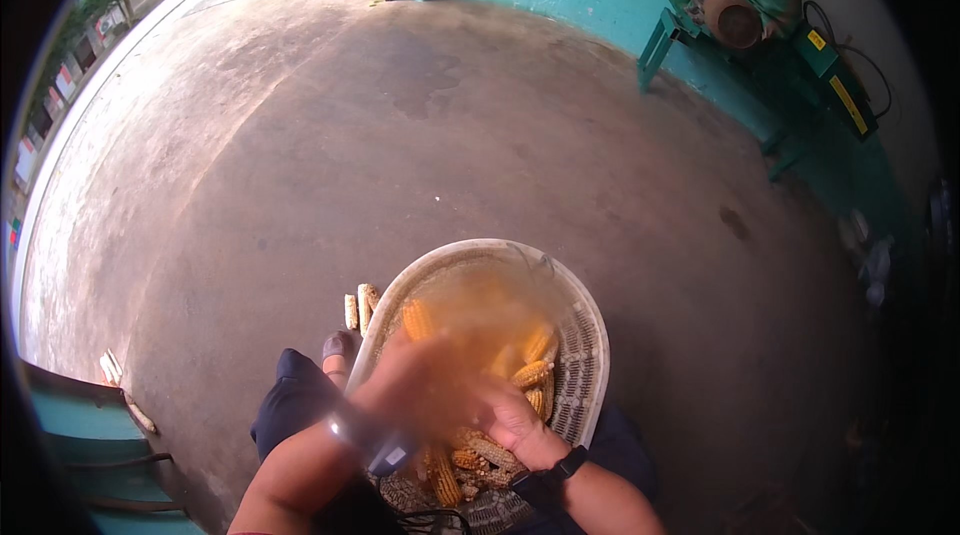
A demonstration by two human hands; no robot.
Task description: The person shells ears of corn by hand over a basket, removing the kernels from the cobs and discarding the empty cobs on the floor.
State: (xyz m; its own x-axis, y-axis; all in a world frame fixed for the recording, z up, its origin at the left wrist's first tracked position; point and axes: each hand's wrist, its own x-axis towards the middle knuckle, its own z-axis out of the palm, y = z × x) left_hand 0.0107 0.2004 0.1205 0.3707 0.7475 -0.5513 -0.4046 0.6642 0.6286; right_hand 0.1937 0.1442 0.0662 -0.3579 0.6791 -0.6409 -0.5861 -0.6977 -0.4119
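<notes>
A pale plastic basket (598,355) with slatted walls rests at my lap, between my legs. Inside it lie yellow ears of corn (532,373) and partly stripped cobs (491,451). My left hand (416,370) and my right hand (506,409) come together over the basket. A blurred smear covers the middle of the view and hides most of my fingers, so what they grip cannot be made out. One yellow ear (418,319) shows just beyond my left hand. A black band (566,464) circles my right wrist.
Bare cobs (364,304) lie on the concrete floor (337,182) left of the basket, with more cobs (139,415) farther left. A green machine (836,84) on legs stands by the teal wall at upper right. Dark cords (431,516) hang near my lap.
</notes>
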